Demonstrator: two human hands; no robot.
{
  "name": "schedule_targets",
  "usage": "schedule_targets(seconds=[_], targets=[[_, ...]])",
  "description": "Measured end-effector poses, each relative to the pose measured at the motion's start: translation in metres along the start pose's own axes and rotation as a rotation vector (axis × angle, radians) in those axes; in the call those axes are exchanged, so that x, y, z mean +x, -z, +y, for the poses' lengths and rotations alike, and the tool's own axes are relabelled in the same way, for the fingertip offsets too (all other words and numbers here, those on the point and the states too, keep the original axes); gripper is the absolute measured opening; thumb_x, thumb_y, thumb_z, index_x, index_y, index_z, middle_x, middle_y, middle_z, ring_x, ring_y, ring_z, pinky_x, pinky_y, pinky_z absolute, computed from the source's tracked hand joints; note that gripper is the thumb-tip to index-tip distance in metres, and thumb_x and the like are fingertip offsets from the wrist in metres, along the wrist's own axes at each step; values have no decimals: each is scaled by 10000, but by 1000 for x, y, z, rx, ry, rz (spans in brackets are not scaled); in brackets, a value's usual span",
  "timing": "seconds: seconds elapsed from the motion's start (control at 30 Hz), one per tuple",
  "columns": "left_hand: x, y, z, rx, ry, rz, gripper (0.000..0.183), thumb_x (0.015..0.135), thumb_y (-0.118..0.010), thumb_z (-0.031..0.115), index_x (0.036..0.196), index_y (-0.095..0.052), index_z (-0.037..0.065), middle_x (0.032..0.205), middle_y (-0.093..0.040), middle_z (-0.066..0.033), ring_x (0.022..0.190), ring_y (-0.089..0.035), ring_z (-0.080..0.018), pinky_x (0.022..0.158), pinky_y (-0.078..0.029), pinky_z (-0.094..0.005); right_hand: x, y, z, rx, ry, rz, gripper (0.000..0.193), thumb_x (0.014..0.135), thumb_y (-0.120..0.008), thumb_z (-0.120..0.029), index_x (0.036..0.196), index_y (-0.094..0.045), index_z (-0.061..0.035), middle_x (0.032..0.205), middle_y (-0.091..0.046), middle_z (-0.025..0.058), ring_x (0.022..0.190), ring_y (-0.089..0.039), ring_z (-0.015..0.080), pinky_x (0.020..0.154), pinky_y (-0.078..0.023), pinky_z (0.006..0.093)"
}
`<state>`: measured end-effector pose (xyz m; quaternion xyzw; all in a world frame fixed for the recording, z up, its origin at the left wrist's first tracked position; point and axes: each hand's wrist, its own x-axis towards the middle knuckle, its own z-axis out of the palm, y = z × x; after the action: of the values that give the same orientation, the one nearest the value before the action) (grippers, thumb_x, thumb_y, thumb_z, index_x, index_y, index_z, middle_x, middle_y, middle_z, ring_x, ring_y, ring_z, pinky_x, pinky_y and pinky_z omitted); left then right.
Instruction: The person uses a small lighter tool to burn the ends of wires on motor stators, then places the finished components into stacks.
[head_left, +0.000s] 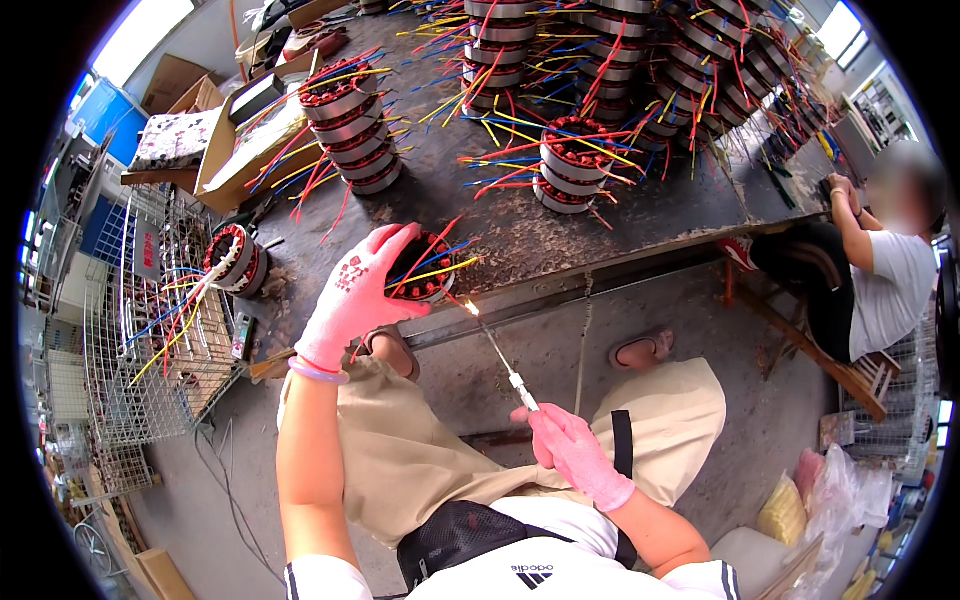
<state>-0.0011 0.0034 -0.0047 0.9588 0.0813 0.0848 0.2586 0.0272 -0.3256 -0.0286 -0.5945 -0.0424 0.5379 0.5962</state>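
Note:
My left hand, in a pink glove, grips a motor stator at the near edge of the bench. Its fingers reach over the stator's far side, and the thumb lies along the near rim. Red, blue and yellow wires stick out of the stator to the right. In my gloved right hand is a slim torch with a white grip and a thin metal neck. A small flame burns at its tip, close to the wire ends but apart from the stator's body.
Beyond my left hand stands a stack of stators, with a shorter stack to its right. Taller stacks fill the back. A lone stator lies by a wire rack. Another person sits at the right.

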Motion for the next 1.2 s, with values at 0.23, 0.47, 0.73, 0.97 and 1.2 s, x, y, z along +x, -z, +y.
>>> schedule_targets(seconds=[0.23,0.47,0.73,0.97,1.2], targets=[[-1,0,7,9,27,9,912,586,-867,164,1405,-477,64,1378,-503,-167,1238,-520,-368,1035,-446,-397,2,2,2,-9,33,-18,348,1041,-477,-289,1200,-615,-12,586,-432,-49,533,-358,28,491,-268,209],[1,-1,8,12,7,32,906,569,-883,210,1374,-498,59,1347,-524,-163,1204,-538,-372,1008,-459,-408,0,2,-1,-65,50,3,341,1042,-463,-286,1188,-625,-24,594,-440,-41,512,-362,35,478,-287,215],[1,-3,4,30,-24,44,912,565,-884,202,1372,-490,44,1338,-524,-169,1205,-534,-378,1013,-456,-410,-4,-3,-16,-17,-9,2,280,1043,-460,-206,1150,-631,-12,653,-428,-49,536,-388,43,476,-305,222],[1,-1,7,29,-27,33,902,584,-878,206,1377,-482,39,1334,-524,-172,1210,-530,-377,1021,-451,-412,-5,-1,-15,-30,-6,7,283,1041,-458,-200,1136,-634,0,661,-437,-45,541,-392,45,484,-313,222],[1,-1,6,33,-31,29,912,588,-880,220,1386,-478,39,1332,-526,-170,1218,-524,-376,1027,-446,-412,-3,-2,-13,-41,17,13,285,1033,-462,-205,1112,-643,1,634,-441,-31,544,-409,52,494,-331,233]])
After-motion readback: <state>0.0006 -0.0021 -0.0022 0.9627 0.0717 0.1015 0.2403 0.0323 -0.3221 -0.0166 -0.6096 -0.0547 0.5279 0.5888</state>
